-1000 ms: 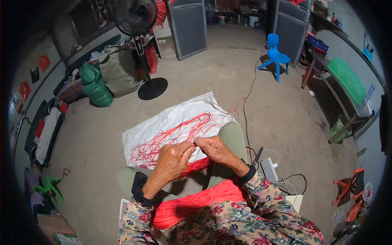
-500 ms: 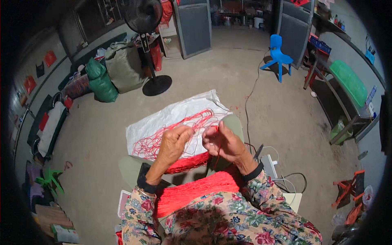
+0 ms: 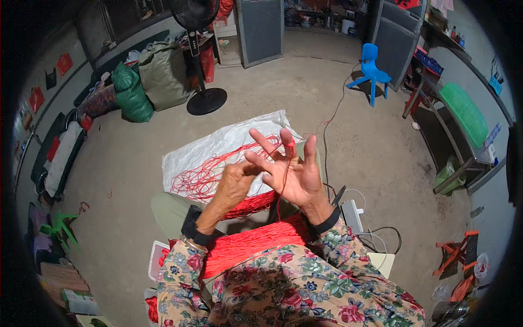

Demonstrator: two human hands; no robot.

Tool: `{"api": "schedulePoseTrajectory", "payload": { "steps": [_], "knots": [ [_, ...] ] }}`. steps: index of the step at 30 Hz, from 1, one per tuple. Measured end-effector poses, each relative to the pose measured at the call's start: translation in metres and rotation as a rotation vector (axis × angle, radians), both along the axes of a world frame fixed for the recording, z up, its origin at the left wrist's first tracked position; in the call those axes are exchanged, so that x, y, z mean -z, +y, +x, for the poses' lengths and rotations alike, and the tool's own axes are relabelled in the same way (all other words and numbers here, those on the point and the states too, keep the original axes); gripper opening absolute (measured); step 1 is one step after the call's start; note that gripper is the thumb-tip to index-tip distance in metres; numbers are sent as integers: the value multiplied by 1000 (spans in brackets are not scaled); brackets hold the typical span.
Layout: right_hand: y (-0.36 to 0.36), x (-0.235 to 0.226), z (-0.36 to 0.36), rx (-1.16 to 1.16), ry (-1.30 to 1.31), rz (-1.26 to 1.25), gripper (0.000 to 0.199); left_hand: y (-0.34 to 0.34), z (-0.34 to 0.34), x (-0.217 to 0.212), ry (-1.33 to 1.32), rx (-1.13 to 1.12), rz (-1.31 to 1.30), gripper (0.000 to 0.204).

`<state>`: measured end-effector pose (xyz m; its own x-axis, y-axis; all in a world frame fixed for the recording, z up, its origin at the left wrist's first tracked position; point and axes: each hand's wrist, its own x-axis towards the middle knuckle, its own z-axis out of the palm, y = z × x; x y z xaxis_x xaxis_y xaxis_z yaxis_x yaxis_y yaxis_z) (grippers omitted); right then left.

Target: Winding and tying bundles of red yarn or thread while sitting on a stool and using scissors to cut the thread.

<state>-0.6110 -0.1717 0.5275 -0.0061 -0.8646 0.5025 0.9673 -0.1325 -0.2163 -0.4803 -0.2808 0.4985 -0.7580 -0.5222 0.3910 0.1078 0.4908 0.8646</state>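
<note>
Running: thin red string (image 3: 285,170) goes from raised middle fingertip of right hand (image 3: 294,175) down across its palm to the lap.
Right hand: palm up, fingers (image 3: 310,152) spread wide & straight; string looped at one tip, nothing clenched. Black wristband at wrist.
Left hand (image 3: 233,184): just beside the right, touching near its thumb side; fingers curled in, look pinched at the string, but can't tell for sure what they grip. Black watch strap on wrist.
Lap: bundle of bright red fringe-like cord (image 3: 248,245) lies across the knees, w/ a second strip of red netting (image 3: 248,205) right under the hands.
Sleeves: floral-print fabric (image 3: 305,283), both forearms come in from lower edge.
Floor in front: white woven plastic sack (image 3: 218,150) spread flat, loose tangle of red string (image 3: 204,174) lying on it, partly behind the hands.
Right of knees: white power strip (image 3: 353,213) w/ cables, on the concrete.
Further out: black pedestal fan (image 3: 200,54) standing beyond the sack; green stuffed bag (image 3: 131,92) & grey-green sack (image 3: 160,73) to its left.
Far right: small blue plastic chair (image 3: 371,71), well apart from the sack; metal table w/ green cover (image 3: 463,111) along the wall.
Far left: small green stool (image 3: 59,224) near the edge.
</note>
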Motion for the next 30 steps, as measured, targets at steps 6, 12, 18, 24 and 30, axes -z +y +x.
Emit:
{"api": "schedulePoseTrajectory", "payload": {
  "steps": [6, 12, 18, 24, 30],
  "knots": [
    [-15, -10, 1, 70, 0, -16, 49, 10, -15, 19, 37, -14, 65, 18],
    [-18, -16, 11, 179, 76, -34, 46, 1, -21, 40, 70, -52, -425, 13],
    [-26, -27, 13, 392, 56, 1, 47, 42, -22, 19, 98, 50, 52, 14],
    [-38, -43, 3, 1122, 609, 50, 42, 63, -14, 8, -158, 238, 222, 18],
    [-39, -49, -6, 1994, 1280, -107, 30, 64, -9, 13, -122, 186, 102, 18]
  ]
}}
